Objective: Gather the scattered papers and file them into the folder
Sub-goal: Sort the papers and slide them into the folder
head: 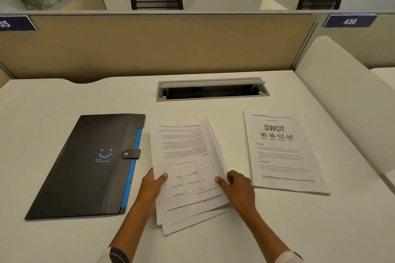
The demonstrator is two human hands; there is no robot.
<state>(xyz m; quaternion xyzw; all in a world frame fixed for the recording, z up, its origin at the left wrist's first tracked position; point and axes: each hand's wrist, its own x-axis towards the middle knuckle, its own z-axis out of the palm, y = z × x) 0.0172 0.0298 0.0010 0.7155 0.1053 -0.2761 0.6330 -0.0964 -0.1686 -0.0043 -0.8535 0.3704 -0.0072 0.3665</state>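
- left hand (152, 184) grips the left edge of the paper stack (188, 168), thumb on top; right hand (239, 188) pinches its right edge.
- the stack sits mid-desk (64, 100), sheets fanned and misaligned at the near corner.
- swot sheet (282, 151) lies apart to the right, not yet gathered.
- folder (89, 164) lies left of the stack, snap tab (130, 153) fastened — it must be opened before filing.
- risk: the uneven lower sheets may slip out when lifted, since the grip covers only the side edges.
- risk: filing now would likely leave the swot sheet behind.

Head view — forward, downward, close over desk (64, 100)
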